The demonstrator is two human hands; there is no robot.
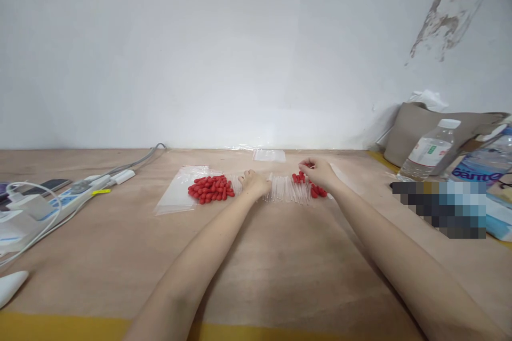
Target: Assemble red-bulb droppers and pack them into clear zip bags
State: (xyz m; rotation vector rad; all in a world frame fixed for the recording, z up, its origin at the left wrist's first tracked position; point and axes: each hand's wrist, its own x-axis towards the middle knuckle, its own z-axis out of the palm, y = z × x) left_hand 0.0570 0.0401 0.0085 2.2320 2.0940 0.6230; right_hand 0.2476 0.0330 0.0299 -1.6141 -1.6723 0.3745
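A pile of small red rubber bulbs [211, 188] lies on a clear plastic bag [172, 197] on the wooden table [256, 266]. To its right lies a row of clear plastic dropper tubes [286, 192], some with red bulbs [318, 191] fitted. My left hand [255, 182] rests curled on the left end of the tubes, its fingers closed on something I cannot make out. My right hand [318, 170] pinches a red bulb at the right end of the row.
A white power strip [52, 205] with plugs and cables lies at the left. A small clear bag [269, 155] lies by the wall. Two water bottles [428, 152] and a beige bag [416, 128] stand at the right. A white object [10, 285] sits at the near left.
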